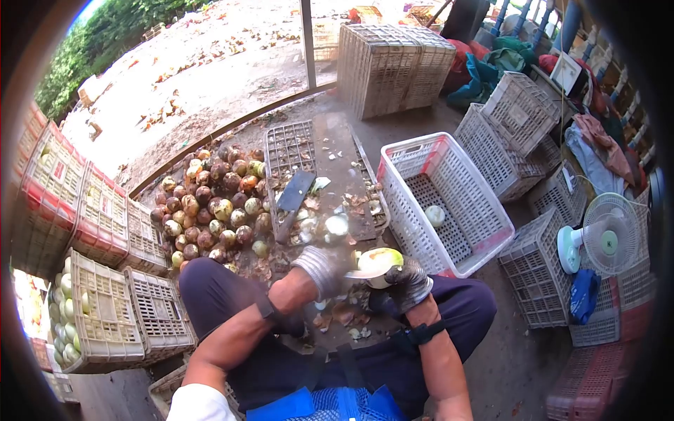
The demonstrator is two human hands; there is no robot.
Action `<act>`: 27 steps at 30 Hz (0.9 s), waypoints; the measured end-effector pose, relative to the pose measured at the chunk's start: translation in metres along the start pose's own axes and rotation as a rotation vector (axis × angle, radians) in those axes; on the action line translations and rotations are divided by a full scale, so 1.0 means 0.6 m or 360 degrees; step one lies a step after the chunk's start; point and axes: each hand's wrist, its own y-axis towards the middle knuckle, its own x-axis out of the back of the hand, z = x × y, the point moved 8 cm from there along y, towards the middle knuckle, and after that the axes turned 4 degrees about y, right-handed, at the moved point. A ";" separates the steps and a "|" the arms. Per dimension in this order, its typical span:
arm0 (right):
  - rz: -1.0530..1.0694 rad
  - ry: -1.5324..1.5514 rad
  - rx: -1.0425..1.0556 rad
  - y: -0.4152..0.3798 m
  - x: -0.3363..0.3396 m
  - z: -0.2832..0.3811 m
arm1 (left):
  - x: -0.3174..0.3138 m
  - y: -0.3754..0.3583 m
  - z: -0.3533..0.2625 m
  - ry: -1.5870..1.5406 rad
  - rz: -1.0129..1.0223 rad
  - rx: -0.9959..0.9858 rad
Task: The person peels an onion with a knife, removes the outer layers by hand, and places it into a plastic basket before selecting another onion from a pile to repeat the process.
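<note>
- Right fingers [399, 275], dark-tipped in a glove, pinch the onion [381, 259], which sits between the two hands above the person's lap, its pale, yellow-green side facing up.
- Left hand [319, 272], in a grey striped glove, is blurred just beside the onion; whether its fingers are spread or pressed together, I cannot tell.
- Pale blade-like streak [359, 274] crosses the near side of the onion, too blurred to name.
- Scraps [337, 224] of peel lie past the hands, on and about a brown board [340, 158]; a dark slab [296, 191] rests at its left edge.
- Brown-skinned onions form a pile [217, 203] on the ground, left of the board.
- White crate [421, 142] stands right of the board, one pale onion [435, 215] inside.
- Farther left, a crate [109, 309] stands beside pale green onions [63, 316].
- Farther right, a fan [609, 235] stands among stacked crates [537, 266], near a blue bag [585, 295].
</note>
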 end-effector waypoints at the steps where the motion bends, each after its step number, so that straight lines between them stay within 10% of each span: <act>1: 0.0007 0.0031 -0.0041 -0.001 -0.002 -0.003 | -0.004 -0.002 0.002 0.0011 -0.0035 -0.0010; 13: 0.0147 -0.0207 -0.0023 0.000 0.029 -0.010 | 0.024 0.001 0.044 0.0007 0.0066 0.0363; 16: 0.0137 -0.0334 0.0063 0.000 0.015 0.000 | 0.009 0.001 0.043 -0.0102 -0.0409 -0.0214; 20: 0.0075 -0.0424 0.0258 0.003 -0.006 0.014 | 0.022 -0.027 0.058 -0.1647 -0.0298 0.0420; 27: -0.0148 -0.0449 0.0227 0.003 0.005 0.023 | 0.018 -0.002 0.005 -0.0103 -0.0104 0.0187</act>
